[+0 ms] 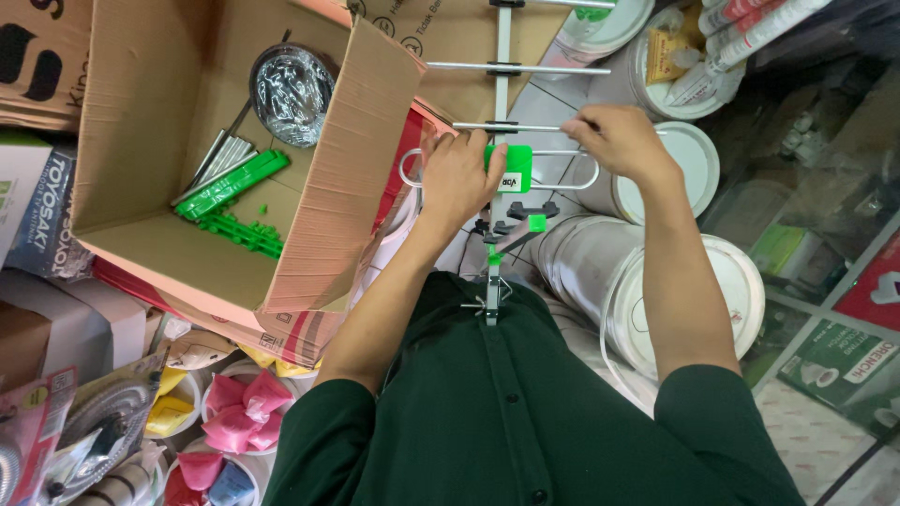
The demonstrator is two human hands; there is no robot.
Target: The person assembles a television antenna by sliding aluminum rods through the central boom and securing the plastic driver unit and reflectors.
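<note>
A metal antenna with a grey boom (503,56), thin cross rods and a green plastic block (514,170) stands propped against my dark green shirt. My left hand (457,176) grips the antenna at the green block, over the looped wire element (410,169). My right hand (617,138) pinches the right end of a thin cross rod (511,126) just above the block. Below the block sit a black wing nut (518,211) and a green clamp piece (535,223).
An open cardboard box (337,201) at the left holds green plastic parts (232,183), metal rods and a wrapped shiny disc (292,92). White plastic buckets (600,272) stand under the antenna and to the right. Bags and tubs of pink packets (246,408) fill the lower left.
</note>
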